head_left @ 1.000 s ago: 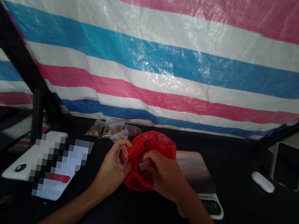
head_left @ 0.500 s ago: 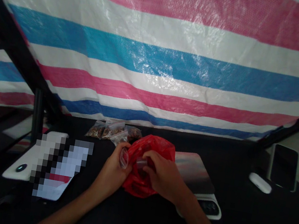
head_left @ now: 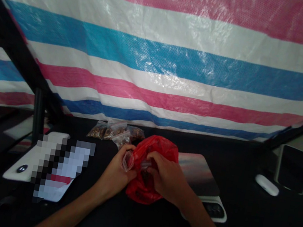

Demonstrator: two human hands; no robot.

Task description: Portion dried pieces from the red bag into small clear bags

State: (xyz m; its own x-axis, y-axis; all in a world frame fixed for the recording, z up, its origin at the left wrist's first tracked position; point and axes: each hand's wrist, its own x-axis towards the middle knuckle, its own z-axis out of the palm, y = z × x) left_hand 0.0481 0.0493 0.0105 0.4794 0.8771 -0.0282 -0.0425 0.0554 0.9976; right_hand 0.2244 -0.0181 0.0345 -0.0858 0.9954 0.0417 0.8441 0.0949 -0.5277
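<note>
My left hand (head_left: 115, 171) pinches a small clear zip bag (head_left: 128, 160) at the mouth of a crumpled red plastic bag (head_left: 144, 192). My right hand (head_left: 167, 179) is shut on a small clear plastic piece (head_left: 145, 165) just beside that bag, with its fingers over the red bag's opening. Its inside is mostly hidden. Behind my left hand, several small zip bags of brown bits (head_left: 110, 131) lie on the black table (head_left: 131, 225), apart from my hands.
A picture-printed pad (head_left: 198, 172) lies right of my hands over a phone (head_left: 215, 210). Left stand a white device (head_left: 34, 155) and a pixelated paper (head_left: 62, 170). A white earbud case (head_left: 267, 185) and upright phone (head_left: 292, 168) stand right, before a striped tarp (head_left: 160, 64).
Both hands and the red bag have shifted slightly right and toward me. The clear zip bag in my left hand has moved right, closer to the piece in my right hand.
</note>
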